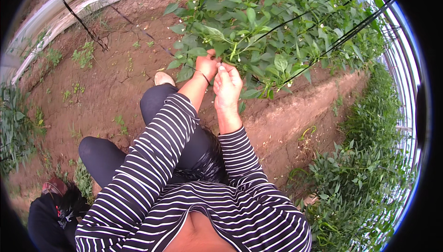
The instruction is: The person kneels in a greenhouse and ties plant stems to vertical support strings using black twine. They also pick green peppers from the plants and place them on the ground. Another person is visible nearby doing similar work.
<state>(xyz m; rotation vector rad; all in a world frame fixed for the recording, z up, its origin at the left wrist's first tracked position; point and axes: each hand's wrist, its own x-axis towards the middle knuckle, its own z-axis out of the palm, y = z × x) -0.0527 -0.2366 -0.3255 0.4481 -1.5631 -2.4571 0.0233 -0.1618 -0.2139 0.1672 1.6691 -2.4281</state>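
Note:
Both of my hands meet at the lower left side of a leafy pepper plant (256,23), just under its foliage. My left hand (207,66) is partly covered by leaves, and its fingertips are hidden, so I cannot tell what they hold. Close beside it, my right hand (227,84) has thumb and forefinger pinched together on a small dark thing, too small to name. A slim green pepper (234,50) hangs just above the right fingertips. Thin black cord (129,20) slants from the upper left towards my left wrist.
Taut black cords (341,44) run through the plant to the upper right. More pepper plants (360,169) line the right side. Bare soil (114,75) with small weeds lies left of my bent legs. Another person's dark-clad leg (46,217) shows at lower left. Plastic sheeting (93,4) edges the bed.

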